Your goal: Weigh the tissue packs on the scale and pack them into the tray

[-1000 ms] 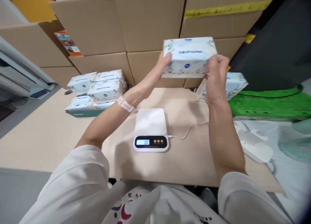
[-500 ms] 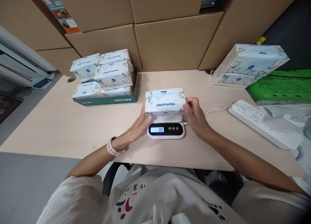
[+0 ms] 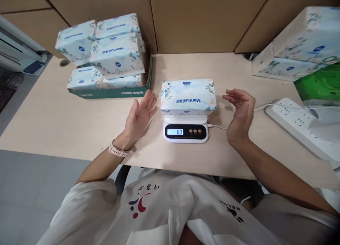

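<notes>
A pack of tissues (image 3: 188,96) with a floral print rests on the white digital scale (image 3: 186,137), whose lit display reads 0.0. To the left of the pack is my left hand (image 3: 140,117), open and apart from it, wearing a pale pink band at the wrist. My right hand (image 3: 240,115) is on the other side, also clear of the pack, fingers loosely curved and holding nothing. A white cable runs from the scale's right side behind that hand.
Several tissue packs (image 3: 117,55) are stacked in a green tray (image 3: 111,93) at the back left. Two more packs (image 3: 305,43) stand at the right by a green crate (image 3: 318,83). A white power strip (image 3: 305,128) lies at the right. Cardboard boxes (image 3: 193,21) line the back.
Both hands have let go of the tissue pack and moved outward to either side. The pack now sits on the scale, and the view has tilted down and closer.
</notes>
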`<state>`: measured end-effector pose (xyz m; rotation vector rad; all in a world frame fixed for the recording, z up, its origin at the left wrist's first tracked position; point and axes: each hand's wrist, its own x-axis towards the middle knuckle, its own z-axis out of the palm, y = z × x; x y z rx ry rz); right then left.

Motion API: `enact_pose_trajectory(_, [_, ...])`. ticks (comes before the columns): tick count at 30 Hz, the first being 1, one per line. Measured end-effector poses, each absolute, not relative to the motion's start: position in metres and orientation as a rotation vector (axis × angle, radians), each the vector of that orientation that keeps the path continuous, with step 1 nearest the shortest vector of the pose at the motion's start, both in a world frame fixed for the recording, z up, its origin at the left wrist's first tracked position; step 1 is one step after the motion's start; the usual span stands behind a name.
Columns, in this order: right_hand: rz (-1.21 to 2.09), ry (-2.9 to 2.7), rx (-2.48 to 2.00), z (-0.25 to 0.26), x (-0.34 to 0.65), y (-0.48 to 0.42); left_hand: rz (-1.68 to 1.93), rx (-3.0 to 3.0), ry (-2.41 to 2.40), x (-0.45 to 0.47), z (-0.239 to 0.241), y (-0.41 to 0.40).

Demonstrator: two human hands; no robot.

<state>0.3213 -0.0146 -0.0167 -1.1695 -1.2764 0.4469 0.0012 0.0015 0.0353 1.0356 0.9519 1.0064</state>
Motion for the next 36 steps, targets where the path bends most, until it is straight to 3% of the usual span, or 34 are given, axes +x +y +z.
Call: enact_pose_trajectory(36, [0.474, -1.366, -1.160, -0.029, 0.324, -0.017, 0.989, 0.836, 0.865, 0.001, 0.034, 0.004])
